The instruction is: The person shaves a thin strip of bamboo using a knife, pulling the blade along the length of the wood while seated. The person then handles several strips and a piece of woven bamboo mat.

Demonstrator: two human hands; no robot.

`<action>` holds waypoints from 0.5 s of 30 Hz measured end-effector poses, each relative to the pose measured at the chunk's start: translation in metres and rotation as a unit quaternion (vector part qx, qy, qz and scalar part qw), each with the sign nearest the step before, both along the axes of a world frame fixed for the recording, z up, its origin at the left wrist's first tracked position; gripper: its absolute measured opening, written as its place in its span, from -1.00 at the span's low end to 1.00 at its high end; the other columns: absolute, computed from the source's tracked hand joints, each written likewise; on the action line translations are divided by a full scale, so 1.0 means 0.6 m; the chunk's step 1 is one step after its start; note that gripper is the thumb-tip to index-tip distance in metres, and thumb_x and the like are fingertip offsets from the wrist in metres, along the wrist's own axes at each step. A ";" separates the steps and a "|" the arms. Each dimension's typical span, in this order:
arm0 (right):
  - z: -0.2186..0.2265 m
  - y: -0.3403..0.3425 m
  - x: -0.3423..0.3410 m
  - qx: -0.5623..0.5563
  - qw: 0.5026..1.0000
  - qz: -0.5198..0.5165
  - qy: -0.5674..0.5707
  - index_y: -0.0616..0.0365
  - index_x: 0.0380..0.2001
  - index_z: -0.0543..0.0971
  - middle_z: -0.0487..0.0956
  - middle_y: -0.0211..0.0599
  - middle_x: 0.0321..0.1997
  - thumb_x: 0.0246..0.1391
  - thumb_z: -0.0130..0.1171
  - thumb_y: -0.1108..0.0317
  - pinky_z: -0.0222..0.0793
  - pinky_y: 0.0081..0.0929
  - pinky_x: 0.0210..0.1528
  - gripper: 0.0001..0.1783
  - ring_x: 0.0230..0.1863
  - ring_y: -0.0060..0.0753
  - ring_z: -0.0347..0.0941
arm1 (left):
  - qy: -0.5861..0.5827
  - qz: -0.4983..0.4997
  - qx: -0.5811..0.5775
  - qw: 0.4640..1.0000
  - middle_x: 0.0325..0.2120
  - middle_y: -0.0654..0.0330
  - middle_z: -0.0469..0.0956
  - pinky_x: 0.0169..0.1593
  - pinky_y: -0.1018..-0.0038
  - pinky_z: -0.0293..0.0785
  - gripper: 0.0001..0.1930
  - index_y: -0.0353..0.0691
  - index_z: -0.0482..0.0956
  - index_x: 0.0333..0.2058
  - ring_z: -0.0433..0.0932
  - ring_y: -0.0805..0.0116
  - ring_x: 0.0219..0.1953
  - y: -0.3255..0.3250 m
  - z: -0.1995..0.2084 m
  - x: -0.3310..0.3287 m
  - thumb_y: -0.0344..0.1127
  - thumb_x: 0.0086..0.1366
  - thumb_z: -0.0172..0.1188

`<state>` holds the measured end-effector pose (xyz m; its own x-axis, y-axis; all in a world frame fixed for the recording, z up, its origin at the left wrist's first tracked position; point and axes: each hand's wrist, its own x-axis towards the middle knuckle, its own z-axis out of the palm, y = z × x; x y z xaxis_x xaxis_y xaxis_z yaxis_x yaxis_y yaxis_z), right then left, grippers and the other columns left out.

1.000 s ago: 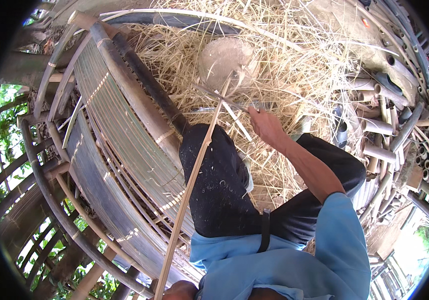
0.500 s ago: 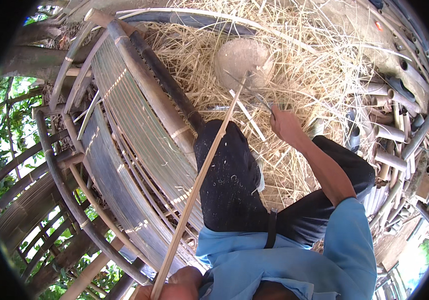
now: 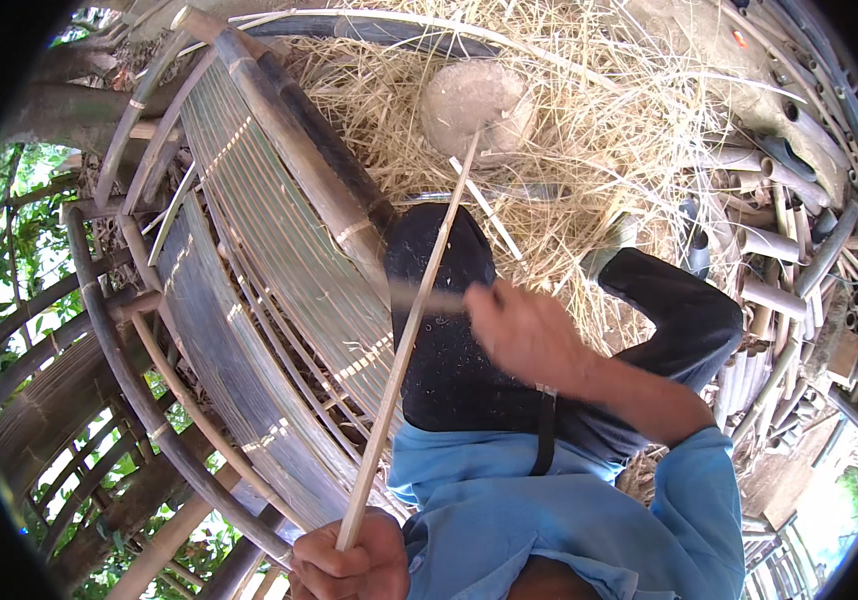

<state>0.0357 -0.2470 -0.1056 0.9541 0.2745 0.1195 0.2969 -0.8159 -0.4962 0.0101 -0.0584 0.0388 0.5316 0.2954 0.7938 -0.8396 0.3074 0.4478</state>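
Note:
My left hand (image 3: 354, 560), low in the view, is closed around the near end of a long, thin bamboo strip (image 3: 396, 375). The strip slants up across my thigh, and its far end meets a round, flat-topped block (image 3: 449, 105) on the ground. My right hand (image 3: 524, 325) grips a knife (image 3: 429, 297), its handle mostly hidden by the fingers. Motion blurs the blade, which crosses the middle of the strip above my thigh; whether it touches cannot be told.
A slatted bamboo bench (image 3: 279, 220) stands along my left. Pale shavings (image 3: 589, 170) cover the ground around the block. Cut bamboo pieces (image 3: 774, 245) are piled at the right. A short pale strip (image 3: 489, 212) lies before my knee.
My right hand has brought the knife from near the block back toward me, to the strip's middle. My left hand has risen a little with the strip and shows more fully.

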 end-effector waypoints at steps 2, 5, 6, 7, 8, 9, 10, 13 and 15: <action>-0.046 -0.024 0.044 0.014 0.998 -0.043 0.031 0.16 -0.26 0.40 0.42 -0.14 -0.51 0.19 0.10 0.35 0.44 -0.27 -0.70 -0.85 -0.61 -0.20 0.52 | 0.001 0.003 -0.003 1.000 -0.64 0.46 0.11 -0.51 0.56 0.04 -0.52 -0.02 0.30 -0.41 0.03 0.59 -0.67 0.003 -0.003 -0.002 0.23 0.52 -0.20; -0.007 -0.012 0.021 0.005 0.994 -0.001 0.105 0.15 -0.26 0.40 0.44 -0.15 -0.50 0.18 0.10 0.37 0.48 -0.27 -0.64 -0.87 -0.58 -0.17 0.54 | -0.005 -0.008 -0.002 1.000 -0.64 0.45 0.12 -0.51 0.53 0.08 -0.53 -0.01 0.31 -0.41 0.03 0.58 -0.68 0.011 -0.006 -0.002 0.22 0.53 -0.19; -0.001 -0.005 0.010 0.003 0.994 0.000 0.108 0.15 -0.26 0.40 0.44 -0.15 -0.50 0.18 0.10 0.37 0.48 -0.27 -0.64 -0.87 -0.58 -0.17 0.54 | -0.015 -0.012 -0.022 1.000 -0.64 0.45 0.11 -0.51 0.52 0.08 -0.53 -0.01 0.30 -0.42 0.03 0.58 -0.68 0.008 -0.008 0.000 0.21 0.53 -0.18; 0.004 0.004 0.000 0.045 0.998 0.049 0.021 0.15 -0.26 0.40 0.45 -0.14 -0.51 0.17 0.11 0.39 0.49 -0.26 -0.62 -0.87 -0.56 -0.14 0.55 | -0.024 -0.015 -0.042 0.999 -0.64 0.45 0.11 -0.51 0.52 0.08 -0.54 -0.01 0.29 -0.43 0.03 0.58 -0.68 0.005 -0.010 0.003 0.20 0.53 -0.17; 0.006 0.007 -0.003 0.086 0.989 0.097 -0.069 0.16 -0.27 0.40 0.46 -0.14 -0.51 0.16 0.11 0.40 0.50 -0.25 -0.60 -0.87 -0.55 -0.12 0.56 | -0.023 -0.014 -0.043 0.999 -0.64 0.45 0.11 -0.51 0.52 0.08 -0.54 -0.01 0.29 -0.43 0.03 0.58 -0.68 0.004 -0.009 0.007 0.20 0.53 -0.17; -0.013 0.000 0.004 0.072 0.991 0.094 -0.067 0.19 -0.31 0.42 0.47 -0.13 -0.50 0.14 0.16 0.39 0.46 -0.27 -0.61 -0.86 -0.58 -0.15 0.52 | -0.029 -0.010 -0.046 0.998 -0.64 0.46 0.12 -0.50 0.53 0.08 -0.54 0.00 0.28 -0.44 0.04 0.58 -0.69 0.001 -0.007 0.010 0.20 0.53 -0.16; -0.049 -0.014 0.025 0.071 0.991 0.092 -0.066 0.19 -0.31 0.42 0.47 -0.13 -0.50 0.14 0.16 0.39 0.46 -0.27 -0.61 -0.86 -0.58 -0.15 0.52 | -0.035 -0.007 -0.048 0.998 -0.64 0.47 0.12 -0.50 0.54 0.08 -0.54 0.00 0.27 -0.45 0.04 0.58 -0.69 0.000 -0.006 0.012 0.19 0.53 -0.15; -0.103 -0.050 0.070 -0.036 0.996 -0.039 0.072 0.12 -0.29 0.40 0.48 -0.12 -0.47 0.17 0.13 0.32 0.48 -0.25 -0.64 -0.84 -0.54 -0.15 0.59 | -0.025 -0.018 -0.048 0.998 -0.64 0.48 0.13 -0.48 0.55 0.10 -0.55 0.01 0.29 -0.43 0.07 0.59 -0.68 0.003 -0.008 0.016 0.19 0.53 -0.15; -0.057 -0.025 0.058 -0.051 0.996 -0.005 0.066 0.12 -0.27 0.40 0.51 -0.09 -0.45 0.17 0.13 0.33 0.49 -0.24 -0.64 -0.85 -0.53 -0.10 0.59 | -0.021 -0.016 -0.040 0.999 -0.64 0.48 0.13 -0.47 0.55 0.12 -0.56 0.01 0.30 -0.42 0.07 0.59 -0.67 0.014 -0.014 0.015 0.19 0.53 -0.15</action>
